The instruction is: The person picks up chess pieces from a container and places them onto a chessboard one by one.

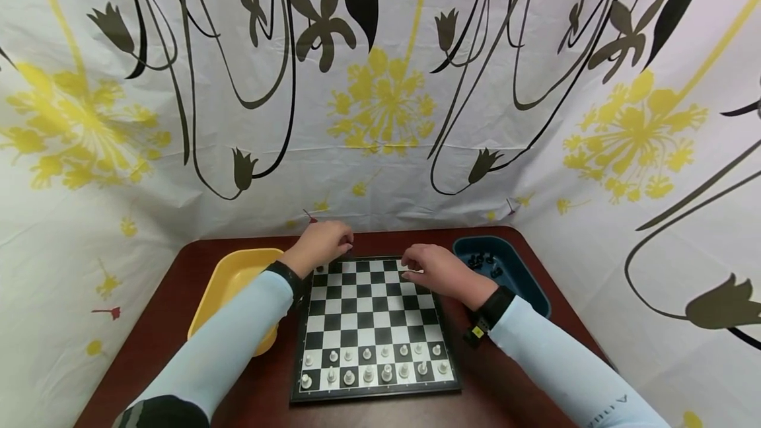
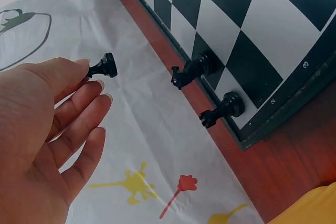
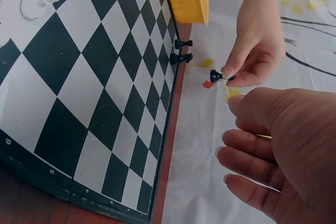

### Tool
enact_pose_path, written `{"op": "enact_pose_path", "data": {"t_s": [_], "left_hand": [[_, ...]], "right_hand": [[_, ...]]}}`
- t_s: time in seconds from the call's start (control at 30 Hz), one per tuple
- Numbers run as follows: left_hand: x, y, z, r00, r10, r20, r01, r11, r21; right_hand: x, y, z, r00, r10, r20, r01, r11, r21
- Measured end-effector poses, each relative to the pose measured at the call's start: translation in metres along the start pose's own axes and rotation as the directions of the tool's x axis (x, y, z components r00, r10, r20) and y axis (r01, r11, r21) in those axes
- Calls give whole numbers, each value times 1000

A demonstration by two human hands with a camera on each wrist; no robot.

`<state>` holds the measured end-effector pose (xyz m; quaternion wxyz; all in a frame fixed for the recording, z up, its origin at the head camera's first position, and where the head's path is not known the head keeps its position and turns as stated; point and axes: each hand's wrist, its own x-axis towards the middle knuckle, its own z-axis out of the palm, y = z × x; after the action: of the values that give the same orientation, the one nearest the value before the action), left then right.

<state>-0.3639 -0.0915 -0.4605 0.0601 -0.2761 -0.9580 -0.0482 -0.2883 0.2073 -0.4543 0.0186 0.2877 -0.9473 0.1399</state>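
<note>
My left hand (image 1: 324, 241) hovers above the far left edge of the chessboard (image 1: 372, 312). Between thumb and fingertips it pinches a black chess piece (image 2: 106, 66), base outward, its top hidden by the fingers. Just below, in the left wrist view, a black rook (image 2: 224, 109) stands on the corner square with a black knight (image 2: 194, 70) beside it. Over the board's far right corner is my right hand (image 1: 440, 269), fingers loosely bent and holding nothing. In the right wrist view its thumb (image 3: 249, 106) appears close to the left hand.
White chess pieces (image 1: 368, 373) fill the two near rows of the board. A yellow tray (image 1: 228, 286) sits at the left, partly behind the left forearm. At the right, a dark blue tray (image 1: 523, 283) contains several black pieces (image 1: 480, 259). A patterned cloth (image 1: 380, 197) hangs behind the table.
</note>
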Motion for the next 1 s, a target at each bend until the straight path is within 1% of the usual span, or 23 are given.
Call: {"op": "enact_pose_path", "data": {"t_s": [0.17, 0.33, 0.5, 0.63, 0.83, 1.0], "left_hand": [[2, -2, 8, 999, -11, 33, 11, 1000, -8], [5, -3, 21, 997, -12, 76, 11, 1000, 17], [6, -5, 34, 997, 4, 81, -8, 998, 55], [6, -6, 40, 996, 13, 85, -17, 999, 50], [7, -9, 48, 990, 3, 138, -9, 999, 42], [7, -11, 50, 990, 4, 138, -9, 999, 38]], "right_hand": [[-1, 2, 1, 1000, 9, -4, -9, 1000, 0], [-3, 3, 4, 1000, 0, -13, 1, 1000, 25], [-3, 4, 7, 1000, 2, -13, -2, 999, 32], [-4, 3, 8, 1000, 14, -15, -13, 999, 32], [-7, 3, 7, 1000, 20, -15, -19, 999, 45], [-8, 3, 6, 1000, 14, -17, -13, 999, 51]]}}
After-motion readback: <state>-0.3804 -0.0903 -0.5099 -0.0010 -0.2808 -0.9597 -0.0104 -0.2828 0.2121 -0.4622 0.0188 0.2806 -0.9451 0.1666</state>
